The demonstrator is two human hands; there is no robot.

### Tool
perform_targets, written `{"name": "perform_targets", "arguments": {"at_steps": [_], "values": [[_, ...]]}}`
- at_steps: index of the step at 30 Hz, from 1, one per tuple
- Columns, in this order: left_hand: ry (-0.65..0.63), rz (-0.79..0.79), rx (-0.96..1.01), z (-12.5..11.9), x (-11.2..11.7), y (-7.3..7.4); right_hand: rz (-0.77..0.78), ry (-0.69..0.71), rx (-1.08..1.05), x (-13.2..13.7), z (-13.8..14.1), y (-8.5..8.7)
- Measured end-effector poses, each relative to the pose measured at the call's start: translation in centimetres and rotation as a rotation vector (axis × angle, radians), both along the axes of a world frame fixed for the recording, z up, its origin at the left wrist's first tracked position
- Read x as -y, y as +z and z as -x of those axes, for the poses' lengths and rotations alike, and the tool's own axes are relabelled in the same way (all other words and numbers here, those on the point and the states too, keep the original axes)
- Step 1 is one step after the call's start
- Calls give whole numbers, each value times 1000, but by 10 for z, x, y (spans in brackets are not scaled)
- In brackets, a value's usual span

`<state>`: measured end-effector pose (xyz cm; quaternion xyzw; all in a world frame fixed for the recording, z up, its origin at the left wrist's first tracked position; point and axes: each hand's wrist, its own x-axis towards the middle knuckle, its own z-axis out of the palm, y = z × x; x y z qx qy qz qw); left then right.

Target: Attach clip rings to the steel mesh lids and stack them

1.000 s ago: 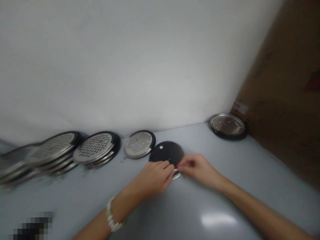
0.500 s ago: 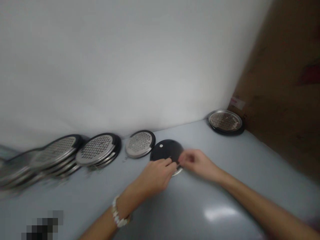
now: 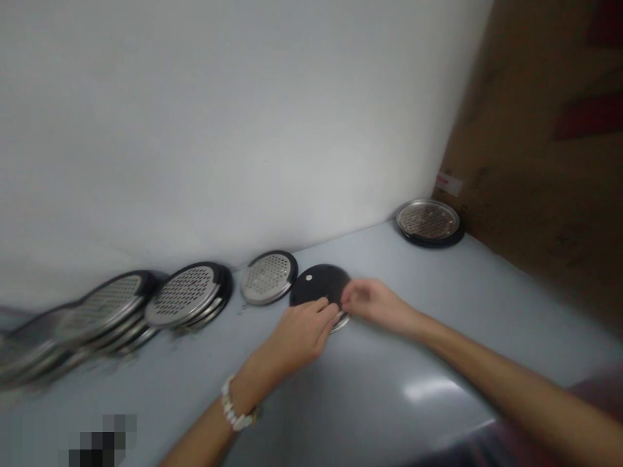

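Left hand, right hand hold black-backed disc.

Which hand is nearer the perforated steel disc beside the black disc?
Left. The left hand is just in front of the perforated steel disc, not touching it; the right hand is farther, past the black disc.

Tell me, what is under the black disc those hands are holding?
A curved strip of shiny metal rim peeks out below the black disc, between the left hand and right hand. The disc and hands cover the rest of it.
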<state>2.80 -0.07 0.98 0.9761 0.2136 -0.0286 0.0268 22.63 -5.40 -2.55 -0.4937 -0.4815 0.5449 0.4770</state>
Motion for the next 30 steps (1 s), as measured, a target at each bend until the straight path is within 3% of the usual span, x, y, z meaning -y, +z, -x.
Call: {"name": "perform_targets", "arguments": {"at_steps": [14, 30], "values": [[-1, -17, -29, -1, -1, 0, -117, -25, 38, -4, -1, -14], [45, -65, -127, -9, 8, -5, -163, -100, 71, -2, 4, -17]]}}
